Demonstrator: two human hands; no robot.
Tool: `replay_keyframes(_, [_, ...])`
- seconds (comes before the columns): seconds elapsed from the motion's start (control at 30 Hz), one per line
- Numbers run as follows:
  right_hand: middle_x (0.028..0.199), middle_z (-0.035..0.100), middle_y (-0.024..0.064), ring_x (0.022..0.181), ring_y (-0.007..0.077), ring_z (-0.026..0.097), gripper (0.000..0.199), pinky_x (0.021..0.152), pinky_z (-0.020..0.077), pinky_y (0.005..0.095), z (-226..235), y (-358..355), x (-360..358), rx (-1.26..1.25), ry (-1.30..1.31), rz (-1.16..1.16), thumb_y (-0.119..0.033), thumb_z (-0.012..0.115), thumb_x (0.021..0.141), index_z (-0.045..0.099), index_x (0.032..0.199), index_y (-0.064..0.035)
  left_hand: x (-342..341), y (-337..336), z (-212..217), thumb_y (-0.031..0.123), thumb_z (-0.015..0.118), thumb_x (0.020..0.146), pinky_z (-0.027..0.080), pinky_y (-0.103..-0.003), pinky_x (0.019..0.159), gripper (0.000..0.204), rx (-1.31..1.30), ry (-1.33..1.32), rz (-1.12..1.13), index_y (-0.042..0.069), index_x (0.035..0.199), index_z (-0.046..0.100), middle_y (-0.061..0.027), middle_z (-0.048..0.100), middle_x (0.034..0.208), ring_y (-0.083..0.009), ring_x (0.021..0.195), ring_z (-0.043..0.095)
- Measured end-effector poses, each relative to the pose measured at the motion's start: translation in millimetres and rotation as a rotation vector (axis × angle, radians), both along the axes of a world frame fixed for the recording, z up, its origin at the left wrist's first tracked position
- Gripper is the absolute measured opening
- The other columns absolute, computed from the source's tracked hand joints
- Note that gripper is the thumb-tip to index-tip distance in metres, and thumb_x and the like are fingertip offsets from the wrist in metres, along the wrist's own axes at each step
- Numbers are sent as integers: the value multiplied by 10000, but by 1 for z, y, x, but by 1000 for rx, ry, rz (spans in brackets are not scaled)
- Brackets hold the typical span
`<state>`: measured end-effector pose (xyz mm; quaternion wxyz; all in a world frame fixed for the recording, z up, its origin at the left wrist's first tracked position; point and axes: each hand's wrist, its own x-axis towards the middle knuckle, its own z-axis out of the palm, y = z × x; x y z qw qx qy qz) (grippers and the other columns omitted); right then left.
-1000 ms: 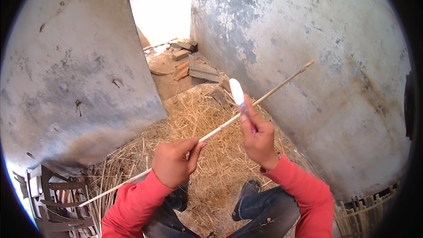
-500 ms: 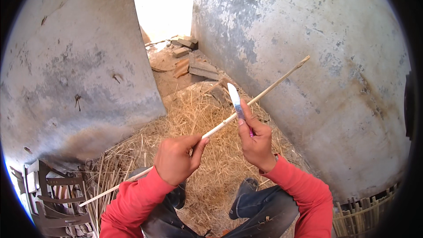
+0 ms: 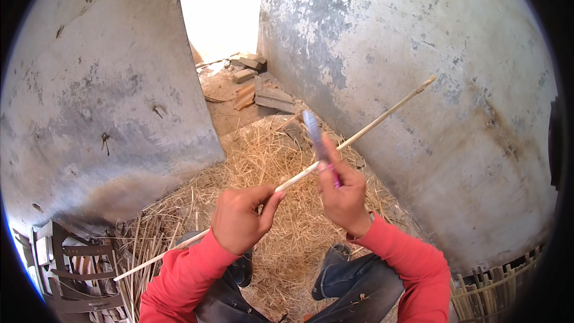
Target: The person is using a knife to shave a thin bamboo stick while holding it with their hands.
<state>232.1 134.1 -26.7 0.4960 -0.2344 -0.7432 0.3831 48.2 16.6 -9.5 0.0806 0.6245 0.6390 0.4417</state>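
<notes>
A long, thin pale stick (image 3: pixel 382 118) slants across in front of me, from low at the left to high at the right. Its upper end is darker and rougher, while the lower stretch looks peeled and whitish. My left hand (image 3: pixel 244 215) is closed around the stick near its middle, thumb pressed along it. Gripped in my right hand (image 3: pixel 345 197) is a knife (image 3: pixel 313 130) with a purple handle, its blade pointing up and slightly blurred. The knife crosses the stick just up from my left hand; whether the edge touches the wood I cannot tell.
Straw-like shavings (image 3: pixel 281 218) cover the floor between my feet. Sticks (image 3: pixel 143 245) and a dark wooden chair (image 3: pixel 84 272) stand at the left. Bricks and blocks (image 3: pixel 272 97) lie by the bright doorway. Weathered walls (image 3: pixel 119 84) flank both sides; a slatted piece (image 3: pixel 490 290) sits at lower right.
The stick has shifted slightly to the right at its upper end. My right hand and the knife have moved a little left and down along it. The left hand keeps its grip.
</notes>
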Motion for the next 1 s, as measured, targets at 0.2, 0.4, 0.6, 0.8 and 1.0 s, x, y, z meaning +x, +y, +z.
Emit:
replay_keyframes(0.2, [987,723,-6,756,7,559,648,664,488,203,11,31,16,56,165,-155,5,708,995,470,1597,-14,-5,1,-4,117,801,931,491,-330,530,135,87,105,-72,18,1022,802,-144,687,687,-240,517,634])
replay_keyframes(0.4, [968,638,-55,732,-9,470,670,647,435,171,25,55,54,17,273,-265,-3,750,980,472,1590,0,-35,-7,3,179,802,938,485,-362,539,176,-193,-49,-147,46,1053,793,-148,686,705,-271,543,647])
replay_keyframes(0.6, [886,631,-54,642,1,465,572,583,425,191,29,68,80,29,216,-385,-49,720,1014,534,1554,-10,-62,-12,1,65,832,891,452,-317,535,115,-38,-8,-48,-5,974,796,-129,681,681,-185,537,598])
replay_keyframes(0.8, [884,671,-44,631,5,472,431,562,420,208,19,71,82,89,163,-417,-88,622,1063,633,1494,-87,-50,-13,4,3,832,869,441,-302,546,87,69,63,5,-25,938,785,-123,652,651,-160,544,565])
replay_keyframes(1.0, [793,597,-70,660,4,401,480,570,373,217,4,50,48,190,44,-321,-30,631,1028,613,1505,-77,-33,-5,2,59,847,863,446,-338,505,98,194,120,-5,16,931,793,-140,657,668,-247,508,595])
